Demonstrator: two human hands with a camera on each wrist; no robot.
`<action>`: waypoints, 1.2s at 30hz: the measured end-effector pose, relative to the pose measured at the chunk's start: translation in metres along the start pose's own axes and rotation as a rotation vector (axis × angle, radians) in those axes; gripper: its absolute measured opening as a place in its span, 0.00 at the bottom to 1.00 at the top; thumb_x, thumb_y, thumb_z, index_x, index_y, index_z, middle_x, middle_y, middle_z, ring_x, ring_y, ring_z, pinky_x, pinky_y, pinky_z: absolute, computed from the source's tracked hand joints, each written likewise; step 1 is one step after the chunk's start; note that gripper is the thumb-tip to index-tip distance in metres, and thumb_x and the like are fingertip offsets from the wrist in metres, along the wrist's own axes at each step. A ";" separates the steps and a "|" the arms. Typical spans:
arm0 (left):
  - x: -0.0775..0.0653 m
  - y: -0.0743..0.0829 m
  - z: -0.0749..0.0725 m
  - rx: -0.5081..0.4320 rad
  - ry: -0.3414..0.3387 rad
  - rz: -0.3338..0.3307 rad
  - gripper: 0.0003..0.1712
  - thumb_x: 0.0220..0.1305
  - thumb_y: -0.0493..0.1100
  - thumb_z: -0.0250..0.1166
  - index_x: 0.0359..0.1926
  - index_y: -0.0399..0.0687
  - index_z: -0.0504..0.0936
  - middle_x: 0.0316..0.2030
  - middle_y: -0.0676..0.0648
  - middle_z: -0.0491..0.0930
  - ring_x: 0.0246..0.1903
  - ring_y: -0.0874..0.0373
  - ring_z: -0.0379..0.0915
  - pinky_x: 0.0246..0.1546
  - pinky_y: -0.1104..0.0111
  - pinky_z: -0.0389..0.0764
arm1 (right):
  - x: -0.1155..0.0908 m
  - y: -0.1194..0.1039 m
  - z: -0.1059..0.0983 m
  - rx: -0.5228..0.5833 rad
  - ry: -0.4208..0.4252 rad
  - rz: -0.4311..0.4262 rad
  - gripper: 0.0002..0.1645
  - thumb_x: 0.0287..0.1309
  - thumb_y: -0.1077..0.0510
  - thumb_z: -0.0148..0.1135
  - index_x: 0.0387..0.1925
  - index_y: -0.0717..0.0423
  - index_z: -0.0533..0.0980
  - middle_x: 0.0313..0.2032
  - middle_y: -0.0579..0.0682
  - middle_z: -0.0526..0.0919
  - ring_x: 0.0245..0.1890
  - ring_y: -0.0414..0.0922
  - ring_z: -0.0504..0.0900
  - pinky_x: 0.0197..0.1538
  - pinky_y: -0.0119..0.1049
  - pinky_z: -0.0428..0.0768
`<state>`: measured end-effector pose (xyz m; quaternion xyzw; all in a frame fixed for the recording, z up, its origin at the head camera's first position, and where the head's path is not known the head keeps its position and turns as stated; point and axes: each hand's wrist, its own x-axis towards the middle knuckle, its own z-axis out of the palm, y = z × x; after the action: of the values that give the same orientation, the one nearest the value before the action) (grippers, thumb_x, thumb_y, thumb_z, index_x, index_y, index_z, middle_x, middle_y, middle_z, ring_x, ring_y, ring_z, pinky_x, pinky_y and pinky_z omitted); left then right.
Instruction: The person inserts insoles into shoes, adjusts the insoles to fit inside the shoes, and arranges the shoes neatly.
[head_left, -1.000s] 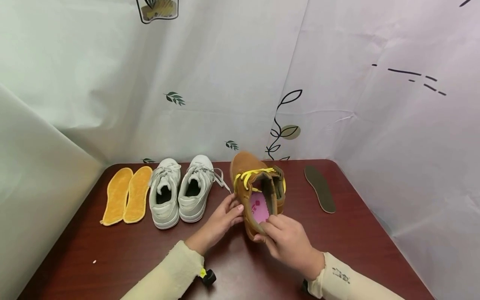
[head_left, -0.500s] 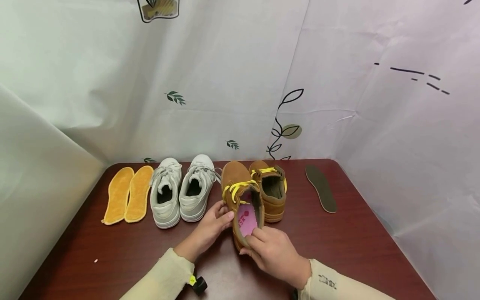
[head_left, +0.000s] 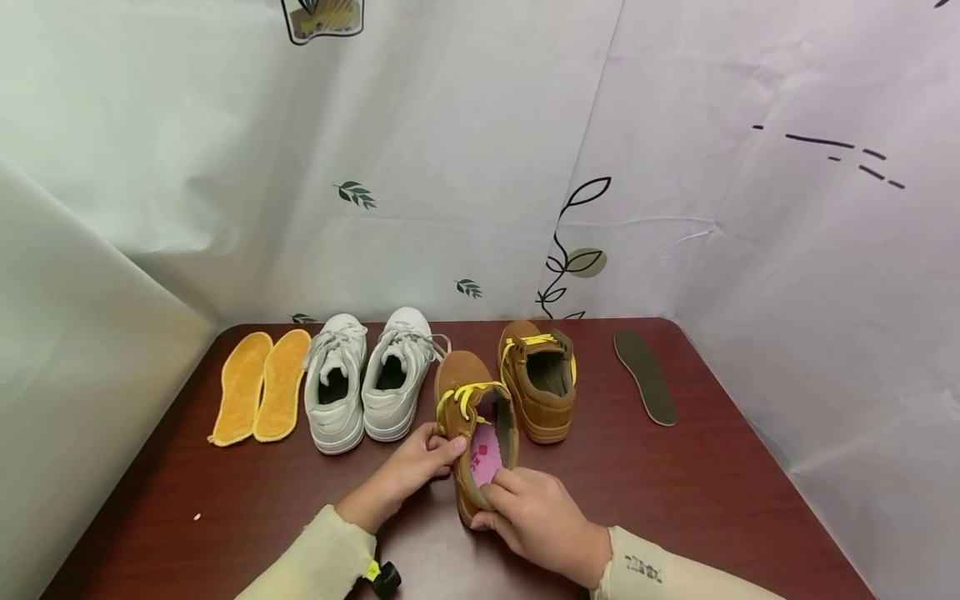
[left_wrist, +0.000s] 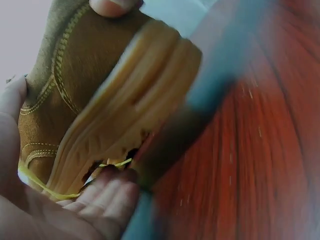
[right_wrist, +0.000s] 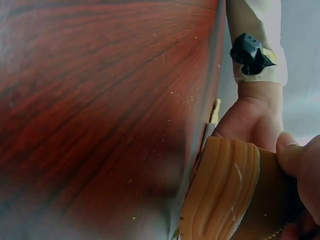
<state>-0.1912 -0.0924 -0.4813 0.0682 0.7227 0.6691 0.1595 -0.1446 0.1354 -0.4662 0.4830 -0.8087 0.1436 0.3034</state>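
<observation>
An insole (head_left: 486, 454) lies in the nearest lace-up shoe (head_left: 461, 410), whose mate (head_left: 546, 408) stands at its one o'clock, a loose insole (head_left: 646, 377) at two. Sneakers (head_left: 387, 408) stand at ten, paired insoles (head_left: 282, 387) beyond them.

Two brown shoes (head_left: 458, 419), two white sneakers (head_left: 388, 404), three loose insoles (head_left: 243, 389)

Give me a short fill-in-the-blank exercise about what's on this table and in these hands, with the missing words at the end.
1. The left hand and right hand hold a brown shoe whose laces are ____ in color.
2. The insole inside that shoe is ____ in color.
3. The number of white shoes on the table is ____.
4. In the head view, the dark insole lies toward the table's ____ side.

Missing words: yellow; pink; two; right.
</observation>
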 end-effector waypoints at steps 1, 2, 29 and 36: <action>-0.001 0.001 -0.001 0.054 0.013 0.002 0.36 0.67 0.55 0.65 0.58 0.28 0.65 0.35 0.46 0.79 0.36 0.59 0.77 0.42 0.62 0.81 | 0.000 0.000 0.000 0.005 0.003 0.002 0.17 0.51 0.45 0.76 0.31 0.46 0.76 0.29 0.37 0.71 0.24 0.35 0.72 0.30 0.29 0.74; -0.001 0.002 -0.001 0.109 0.026 0.004 0.34 0.67 0.55 0.65 0.56 0.30 0.67 0.34 0.46 0.78 0.34 0.58 0.76 0.39 0.63 0.81 | -0.001 0.000 0.000 0.008 0.010 0.002 0.17 0.50 0.45 0.77 0.31 0.46 0.76 0.30 0.37 0.71 0.25 0.35 0.72 0.30 0.30 0.74; 0.006 0.004 -0.003 0.366 0.185 0.130 0.34 0.61 0.51 0.71 0.58 0.38 0.67 0.43 0.42 0.82 0.42 0.55 0.80 0.44 0.62 0.80 | 0.005 0.004 0.009 -0.011 -0.144 0.160 0.19 0.53 0.39 0.72 0.25 0.41 0.72 0.23 0.34 0.69 0.22 0.34 0.72 0.27 0.31 0.72; -0.001 0.016 0.002 0.601 0.228 0.213 0.48 0.61 0.55 0.70 0.74 0.42 0.57 0.65 0.38 0.69 0.62 0.44 0.71 0.62 0.49 0.71 | 0.005 0.003 0.008 0.003 -0.188 0.216 0.21 0.53 0.38 0.73 0.23 0.40 0.70 0.21 0.33 0.68 0.21 0.32 0.70 0.26 0.31 0.71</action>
<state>-0.1919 -0.0896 -0.4651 0.1117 0.8896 0.4423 -0.0204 -0.1513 0.1290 -0.4686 0.4048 -0.8807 0.1310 0.2080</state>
